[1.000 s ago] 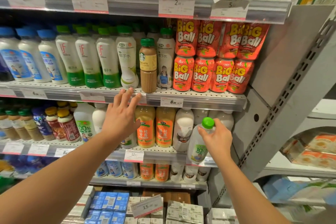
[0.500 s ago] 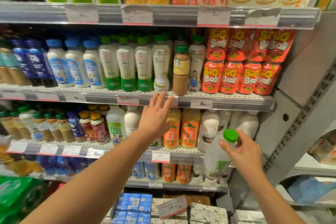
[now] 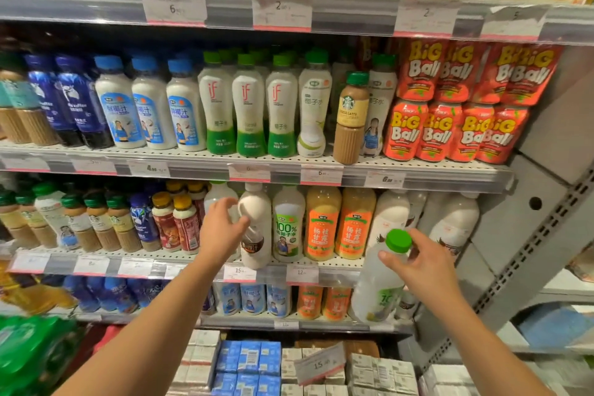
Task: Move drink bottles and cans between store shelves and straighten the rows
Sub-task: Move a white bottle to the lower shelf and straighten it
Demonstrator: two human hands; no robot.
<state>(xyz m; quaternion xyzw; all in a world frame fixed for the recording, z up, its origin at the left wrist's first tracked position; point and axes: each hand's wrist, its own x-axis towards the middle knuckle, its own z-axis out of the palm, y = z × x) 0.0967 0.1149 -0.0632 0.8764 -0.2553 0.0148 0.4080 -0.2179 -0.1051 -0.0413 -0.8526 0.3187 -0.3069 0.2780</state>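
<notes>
Meanwhile, your left hand (image 3: 221, 230) had dropped from the edge of the middle shelf (image 3: 427, 175) to the shelf below, where its fingers curled around a white bottle with a dark label (image 3: 255, 228) in the front row; whether you were truly gripping it I could not tell. Your right hand (image 3: 418, 262) had kept its hold on the cloudy bottle (image 3: 377, 286), fingertips pinching just under the green cap (image 3: 398, 240), and it hung tilted in front of the lower shelf (image 3: 324, 270), at the right end of the row.

On that lower shelf two orange bottles (image 3: 323, 225) stood side by side, holding pale yellow juice. Up on the middle shelf three white bottles with green bases (image 3: 249, 106) stood in a row, beside three milky bottles with blue caps (image 3: 152, 106). One brown coffee bottle (image 3: 350, 119) stood forward of its neighbours. Red cans (image 3: 406, 130) were stacked two high.
</notes>
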